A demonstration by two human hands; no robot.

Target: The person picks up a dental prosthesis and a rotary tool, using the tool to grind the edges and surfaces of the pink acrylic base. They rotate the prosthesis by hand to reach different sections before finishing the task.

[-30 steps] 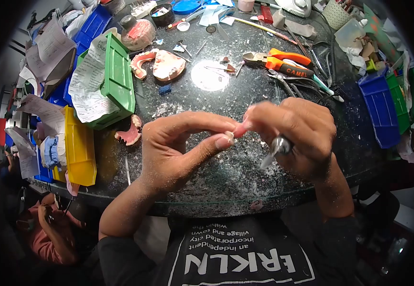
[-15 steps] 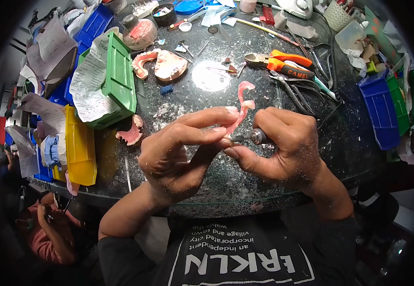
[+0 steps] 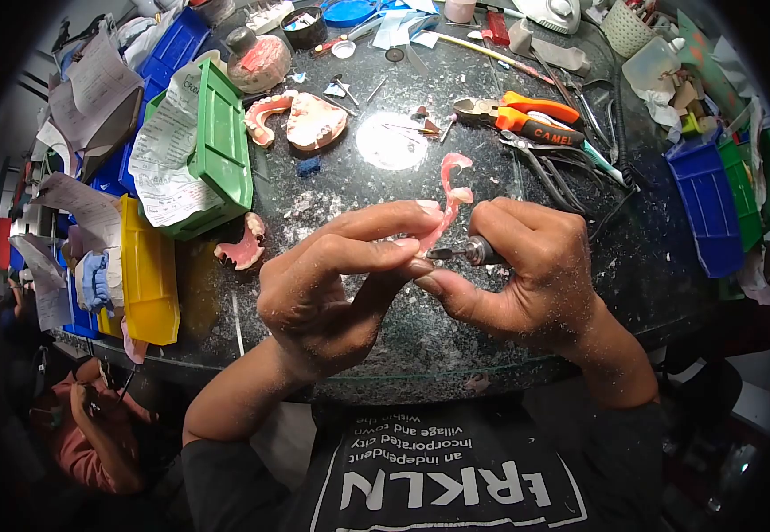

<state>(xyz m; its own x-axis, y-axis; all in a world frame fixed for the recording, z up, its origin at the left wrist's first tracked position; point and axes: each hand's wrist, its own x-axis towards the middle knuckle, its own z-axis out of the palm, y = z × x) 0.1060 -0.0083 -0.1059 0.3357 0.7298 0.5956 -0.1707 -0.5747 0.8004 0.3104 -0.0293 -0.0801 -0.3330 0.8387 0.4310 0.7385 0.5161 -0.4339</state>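
Pinched between the fingers (image 3: 371, 255) of the left hand (image 3: 327, 279), one thin, curved pink denture base (image 3: 449, 191) rises above the bench (image 3: 420, 355), while the right hand (image 3: 535, 270) is clamped around a smooth metal rotary handpiece (image 3: 480, 252) — its bit (image 3: 441, 254) at the base's lower end. Two more pink dentures (image 3: 243, 246), one beside a chalky plaster model (image 3: 316, 124), lie leftward on the dark, white-dusted surface; one person (image 3: 105, 430) in a reddish shirt (image 3: 83, 454) is at lower left.

Pink denture piece (image 3: 445, 213) and rotary tool (image 3: 482, 252) above dusty table (image 3: 420, 346)
Left hand (image 3: 332, 279) pinches the piece; right hand (image 3: 531, 266) grips the tool.
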